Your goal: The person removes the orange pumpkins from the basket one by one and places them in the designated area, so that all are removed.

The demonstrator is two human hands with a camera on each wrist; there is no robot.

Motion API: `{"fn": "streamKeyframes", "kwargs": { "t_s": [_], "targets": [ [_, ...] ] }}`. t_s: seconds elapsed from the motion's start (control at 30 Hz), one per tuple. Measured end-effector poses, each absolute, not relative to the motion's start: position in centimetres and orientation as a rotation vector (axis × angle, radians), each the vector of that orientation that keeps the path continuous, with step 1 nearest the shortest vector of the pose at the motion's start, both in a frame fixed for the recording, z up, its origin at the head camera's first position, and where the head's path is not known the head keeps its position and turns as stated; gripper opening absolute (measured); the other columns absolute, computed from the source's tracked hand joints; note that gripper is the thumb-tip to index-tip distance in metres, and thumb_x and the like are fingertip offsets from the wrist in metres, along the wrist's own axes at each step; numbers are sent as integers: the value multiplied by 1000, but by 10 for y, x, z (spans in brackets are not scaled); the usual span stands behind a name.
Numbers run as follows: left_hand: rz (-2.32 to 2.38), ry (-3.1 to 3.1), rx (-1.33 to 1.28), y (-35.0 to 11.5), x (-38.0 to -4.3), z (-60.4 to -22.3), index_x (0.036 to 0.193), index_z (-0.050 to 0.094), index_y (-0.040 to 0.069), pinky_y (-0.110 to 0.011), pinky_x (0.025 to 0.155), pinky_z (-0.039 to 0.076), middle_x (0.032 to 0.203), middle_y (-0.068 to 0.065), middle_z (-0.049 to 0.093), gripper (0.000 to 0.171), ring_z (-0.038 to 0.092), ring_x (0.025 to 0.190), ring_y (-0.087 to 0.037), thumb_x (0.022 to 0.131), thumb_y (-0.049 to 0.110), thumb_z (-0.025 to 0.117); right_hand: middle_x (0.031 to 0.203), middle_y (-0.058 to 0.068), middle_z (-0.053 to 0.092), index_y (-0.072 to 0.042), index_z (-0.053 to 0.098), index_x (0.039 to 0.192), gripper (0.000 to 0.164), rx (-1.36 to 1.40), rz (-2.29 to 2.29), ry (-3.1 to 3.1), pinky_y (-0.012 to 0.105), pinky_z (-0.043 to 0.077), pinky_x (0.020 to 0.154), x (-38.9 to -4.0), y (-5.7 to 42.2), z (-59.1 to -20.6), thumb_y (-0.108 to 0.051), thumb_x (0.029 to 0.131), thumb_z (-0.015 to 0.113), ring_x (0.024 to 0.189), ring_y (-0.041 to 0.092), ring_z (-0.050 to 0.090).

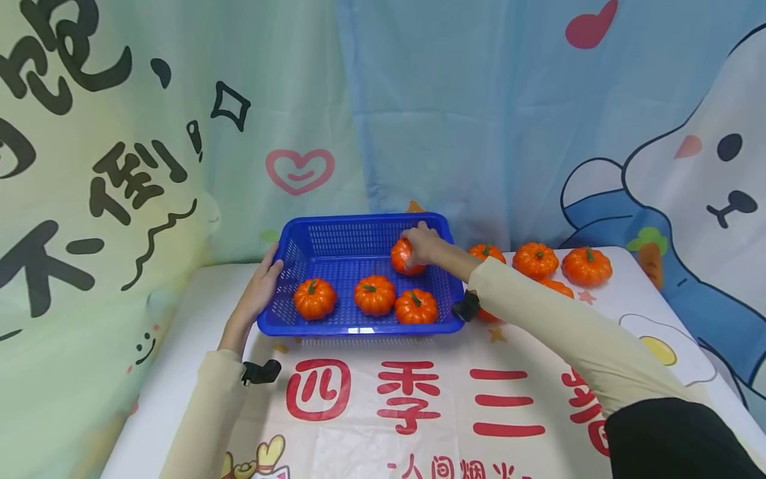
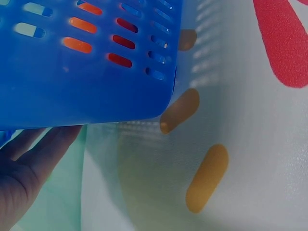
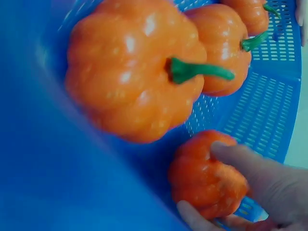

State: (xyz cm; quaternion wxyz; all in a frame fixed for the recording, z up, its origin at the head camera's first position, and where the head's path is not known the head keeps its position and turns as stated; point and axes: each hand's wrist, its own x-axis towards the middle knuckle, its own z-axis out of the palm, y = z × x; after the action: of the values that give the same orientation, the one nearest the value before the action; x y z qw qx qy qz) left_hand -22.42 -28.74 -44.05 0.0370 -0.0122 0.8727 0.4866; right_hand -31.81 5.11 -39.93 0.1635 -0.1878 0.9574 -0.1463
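Note:
A blue plastic basket (image 1: 359,329) with slotted walls stands on the table. Inside it, a row of small orange pumpkins with green stems runs along the near side: one at the left (image 1: 314,299), one in the middle (image 1: 374,295) and one at the right (image 1: 416,307). Toward the basket's back right corner, my right hand (image 1: 426,245) grips another pumpkin (image 3: 204,175), thumb on top and fingers below. My left hand (image 1: 263,283) rests against the outside of the basket's left wall, its fingers (image 2: 50,147) fairly straight and partly hidden behind the wall.
Right of the basket, several more pumpkins sit on the table, among them one (image 1: 535,260) and a larger one (image 1: 587,267) at the back; my right forearm partly covers others. A printed cloth (image 1: 443,399) covers the table, and a patterned curtain (image 1: 431,120) hangs behind.

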Motion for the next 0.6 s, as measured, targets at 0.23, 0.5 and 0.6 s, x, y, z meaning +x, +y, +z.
{"fn": "streamKeyframes", "kwargs": {
  "t_s": [0.23, 0.5, 0.6],
  "targets": [
    [1494, 2674, -28, -286, -223, -442, 158, 4, 18, -58, 121, 5, 165, -11, 6, 57, 7, 151, -37, 106, 34, 24, 130, 25, 48, -7, 52, 139, 68, -694, -546, 2776, 50, 52, 94, -293, 63, -369, -23, 78, 79, 113, 38, 52],
    [1471, 2682, -40, -286, -224, -441, 158, 3, 18, -59, 121, 5, 165, -12, 6, 57, 7, 151, -38, 106, 34, 23, 126, 20, 45, -13, 50, 142, 71, -662, -781, 2806, 50, 56, 88, -209, 122, -331, -26, 79, 80, 111, 36, 52],
    [1480, 2668, -30, -287, -224, -440, 158, 2, 18, -59, 121, 5, 165, -13, 5, 58, 6, 151, -38, 106, 34, 23, 127, 20, 45, -15, 50, 142, 70, -595, -854, 2850, 51, 57, 86, -181, 153, -325, -27, 79, 80, 114, 37, 51]
  ]
}}
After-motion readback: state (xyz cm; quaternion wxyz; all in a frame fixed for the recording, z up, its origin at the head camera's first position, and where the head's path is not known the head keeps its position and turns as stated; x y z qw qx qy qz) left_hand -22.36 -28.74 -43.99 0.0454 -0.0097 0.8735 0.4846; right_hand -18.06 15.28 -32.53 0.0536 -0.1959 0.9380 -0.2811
